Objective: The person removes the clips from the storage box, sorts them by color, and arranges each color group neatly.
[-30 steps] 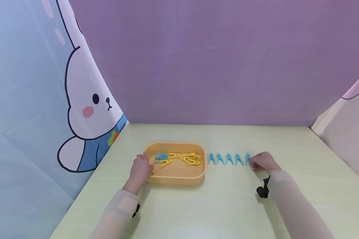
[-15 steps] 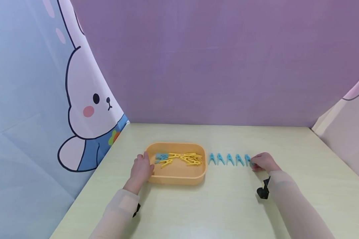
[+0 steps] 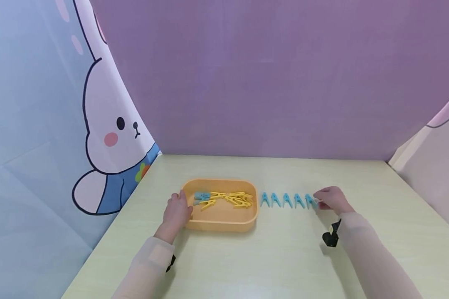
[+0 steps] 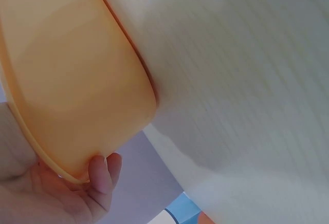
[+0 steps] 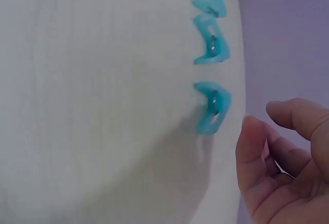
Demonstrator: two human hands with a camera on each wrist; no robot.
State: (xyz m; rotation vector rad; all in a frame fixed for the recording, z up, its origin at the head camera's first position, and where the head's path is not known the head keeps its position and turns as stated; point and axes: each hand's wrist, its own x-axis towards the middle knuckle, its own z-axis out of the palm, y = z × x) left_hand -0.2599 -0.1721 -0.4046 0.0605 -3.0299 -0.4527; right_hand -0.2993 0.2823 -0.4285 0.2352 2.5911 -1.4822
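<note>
My left hand [image 3: 177, 211] grips the left rim of an orange plastic tray [image 3: 220, 226]; in the left wrist view its fingers [image 4: 101, 175] curl over the tray's corner. Inside the tray lie yellow clothespins [image 3: 243, 200] and a few blue clothespins [image 3: 202, 195]. To the right runs a row of several blue clothespins [image 3: 287, 200], legs toward me. My right hand [image 3: 333, 198] hovers beside the last blue clothespin [image 3: 309, 201], holding nothing. In the right wrist view a gap shows between that clothespin [image 5: 214, 108] and my hand [image 5: 288, 157], whose thumb and forefinger are parted.
Pale wood-grain table [image 3: 262, 261] spreads around the tray and the row. Behind it rises a purple backdrop [image 3: 269, 83], and a blue printed cloth with a rabbit [image 3: 112, 116] hangs at the left.
My right hand has let go of the last blue clothespin in the row and lifted slightly away from it. That clothespin turned a little. The left hand and tray stay put.
</note>
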